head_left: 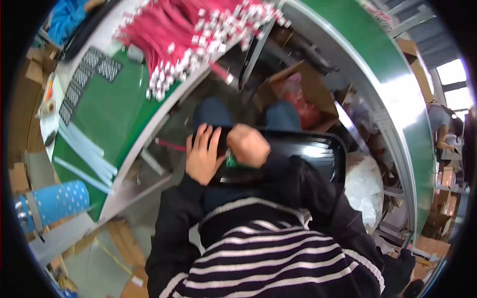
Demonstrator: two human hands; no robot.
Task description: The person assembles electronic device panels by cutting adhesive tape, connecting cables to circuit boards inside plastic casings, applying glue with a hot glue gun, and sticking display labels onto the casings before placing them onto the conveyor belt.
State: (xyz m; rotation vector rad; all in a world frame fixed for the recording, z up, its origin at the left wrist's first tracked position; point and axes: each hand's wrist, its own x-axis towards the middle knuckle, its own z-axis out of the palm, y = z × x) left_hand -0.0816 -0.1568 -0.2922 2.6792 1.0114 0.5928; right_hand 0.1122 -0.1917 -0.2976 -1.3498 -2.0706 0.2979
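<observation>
A glossy black tray (pixel 298 149) lies across my lap. At its left end my left hand (pixel 202 155) rests with the fingers stretched out and a little apart, the thumb near a small green piece (pixel 231 161). My right hand (pixel 249 145) is curled closed just above and right of that piece; what its fingers hold, if anything, is hidden. A thin red strip (pixel 170 145) sticks out to the left of my left hand.
Red cables with white connectors (pixel 194 39) pile on the green table (pixel 117 107), beside pale blue strips (pixel 84 151) and a dotted blue cylinder (pixel 62 201). A cardboard box (pixel 320 94) holds red material under the bench. Another person (pixel 443 124) is at far right.
</observation>
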